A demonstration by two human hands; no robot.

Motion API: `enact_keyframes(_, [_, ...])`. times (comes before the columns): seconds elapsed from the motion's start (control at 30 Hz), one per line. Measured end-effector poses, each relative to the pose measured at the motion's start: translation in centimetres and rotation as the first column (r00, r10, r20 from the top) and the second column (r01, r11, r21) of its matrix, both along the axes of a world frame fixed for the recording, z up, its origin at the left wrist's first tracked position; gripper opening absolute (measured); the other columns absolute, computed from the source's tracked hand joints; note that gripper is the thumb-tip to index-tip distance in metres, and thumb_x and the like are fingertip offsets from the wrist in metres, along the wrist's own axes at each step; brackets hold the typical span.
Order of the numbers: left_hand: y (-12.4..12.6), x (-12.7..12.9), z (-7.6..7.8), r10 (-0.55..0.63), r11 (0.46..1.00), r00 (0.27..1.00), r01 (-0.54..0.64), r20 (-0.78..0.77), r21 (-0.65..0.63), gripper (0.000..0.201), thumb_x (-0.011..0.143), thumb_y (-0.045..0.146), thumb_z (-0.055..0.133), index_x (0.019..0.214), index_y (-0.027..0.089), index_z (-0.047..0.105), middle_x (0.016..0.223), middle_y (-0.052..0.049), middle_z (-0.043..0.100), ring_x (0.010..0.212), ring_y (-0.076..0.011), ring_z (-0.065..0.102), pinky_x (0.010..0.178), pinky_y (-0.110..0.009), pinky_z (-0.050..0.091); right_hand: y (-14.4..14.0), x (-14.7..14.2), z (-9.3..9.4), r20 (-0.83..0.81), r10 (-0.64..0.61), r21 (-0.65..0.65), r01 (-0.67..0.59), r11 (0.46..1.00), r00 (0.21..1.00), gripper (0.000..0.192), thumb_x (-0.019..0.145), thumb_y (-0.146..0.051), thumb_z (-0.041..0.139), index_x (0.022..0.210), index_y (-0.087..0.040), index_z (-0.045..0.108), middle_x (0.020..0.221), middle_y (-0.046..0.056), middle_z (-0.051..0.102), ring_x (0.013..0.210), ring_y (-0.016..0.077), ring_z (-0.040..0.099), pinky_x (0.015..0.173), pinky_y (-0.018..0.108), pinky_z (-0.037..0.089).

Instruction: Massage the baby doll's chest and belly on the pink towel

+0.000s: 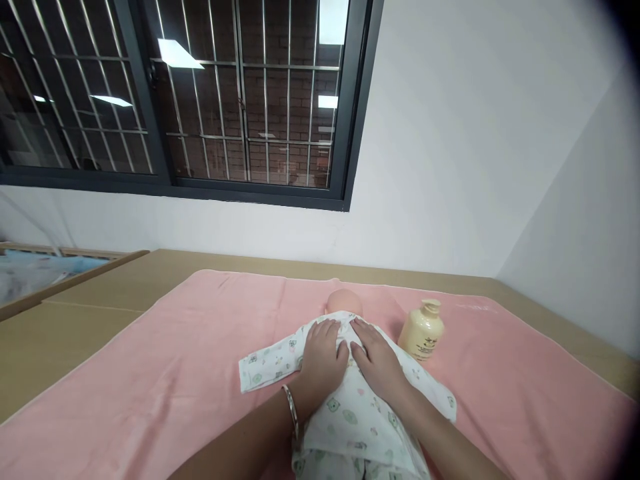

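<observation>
Baby doll [345, 301] in printed white garment [350, 407] lies apparently face-up on pink towel [175, 373].

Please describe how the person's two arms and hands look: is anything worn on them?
Both forearms are bare, with no sleeves in view. The left hand has a thin silver-coloured bangle around its wrist. The right hand shows no gloves or bracelet; rings, if any, are too small to tell.
</observation>
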State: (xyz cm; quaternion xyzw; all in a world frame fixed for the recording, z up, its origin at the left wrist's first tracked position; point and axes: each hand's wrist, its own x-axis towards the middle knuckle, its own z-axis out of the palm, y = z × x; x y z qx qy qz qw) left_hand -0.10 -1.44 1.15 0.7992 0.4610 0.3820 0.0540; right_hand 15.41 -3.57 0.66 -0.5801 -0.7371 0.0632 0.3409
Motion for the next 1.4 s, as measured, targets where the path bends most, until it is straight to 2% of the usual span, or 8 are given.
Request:
enact_keyframes(0.6, [0.1, 0.0, -0.3, 0.0, 0.999, 1.0, 0.0, 0.013, 0.045, 0.041, 0.083, 0.018, 0.044, 0.122, 0.016, 0.058, 0.125, -0.011, 0.063, 0.118, -0.0267, 0.055, 0.107, -0.049, 0.04, 0.2, 0.2, -0.3, -0.02, 0.009, 0.019, -0.008, 1.0, 1.0, 0.048, 0.093, -0.031, 0.041, 0.139, -0.018, 0.049, 0.146, 0.008, 0.045, 0.137, 0.0249, 0.037, 0.114, 0.05, 0.03])
enact_keyframes(0.83, [0.0, 0.0, -0.2, -0.002, 0.999, 1.0, 0.002, 0.006, 0.039, 0.039, 0.083, 0.018, 0.046, 0.121, 0.015, 0.058, 0.124, -0.011, 0.063, 0.118, -0.0267, 0.055, 0.106, -0.048, 0.04, 0.1, 0.1, -0.2, 0.007, 0.007, 0.008, -0.007, 1.0, 1.0, 0.049, 0.094, -0.032, 0.038, 0.139, -0.014, 0.048, 0.146, 0.01, 0.045, 0.137, 0.0241, 0.037, 0.115, 0.047, 0.029])
enact_keyframes(0.97, [0.0, 0.0, -0.1, 0.013, 0.996, 1.0, -0.013, 0.003, 0.091, 0.032, 0.084, 0.018, 0.046, 0.113, 0.017, 0.059, 0.112, -0.01, 0.066, 0.107, -0.0264, 0.058, 0.098, -0.047, 0.045, 0.2, 0.2, -0.2, 0.002, 0.007, 0.015, -0.007, 1.0, 1.0, 0.048, 0.094, -0.031, 0.039, 0.138, -0.016, 0.049, 0.146, 0.009, 0.045, 0.137, 0.0241, 0.037, 0.114, 0.047, 0.03])
enact_keyframes(1.17, [-0.7, -0.1, 0.5, 0.066, 0.986, 0.995, -0.052, -0.081, 0.159, 0.013, 0.084, 0.016, 0.046, 0.089, 0.019, 0.058, 0.089, -0.007, 0.062, 0.087, -0.0242, 0.057, 0.08, -0.041, 0.048, 0.1, 0.6, 0.1, 0.048, 0.072, 0.024, -0.074, 0.997, 0.996, 0.048, 0.095, -0.031, 0.04, 0.14, -0.017, 0.047, 0.147, 0.009, 0.043, 0.137, 0.0243, 0.037, 0.114, 0.049, 0.03])
enact_keyframes(1.3, [-1.0, 0.0, 0.8, 0.098, 0.98, 0.985, -0.071, -0.141, 0.186, 0.013, 0.086, 0.016, 0.046, 0.082, 0.02, 0.057, 0.085, -0.007, 0.06, 0.084, -0.0239, 0.056, 0.076, -0.039, 0.047, 0.1, 0.7, 0.4, 0.082, 0.073, 0.007, -0.074, 0.997, 0.994, 0.048, 0.095, -0.03, 0.038, 0.14, -0.015, 0.047, 0.148, 0.01, 0.042, 0.138, 0.0232, 0.036, 0.115, 0.047, 0.028])
enact_keyframes(1.4, [-0.9, 0.0, 0.7, 0.099, 0.986, 0.989, -0.082, -0.112, 0.145, 0.013, 0.085, 0.016, 0.046, 0.087, 0.019, 0.059, 0.09, -0.007, 0.062, 0.088, -0.0246, 0.057, 0.079, -0.041, 0.048, -0.2, 0.3, 0.9, 0.11, 0.061, 0.0, -0.061, 0.998, 0.992, 0.048, 0.094, -0.029, 0.038, 0.138, -0.013, 0.049, 0.146, 0.01, 0.043, 0.137, 0.0232, 0.037, 0.115, 0.046, 0.029])
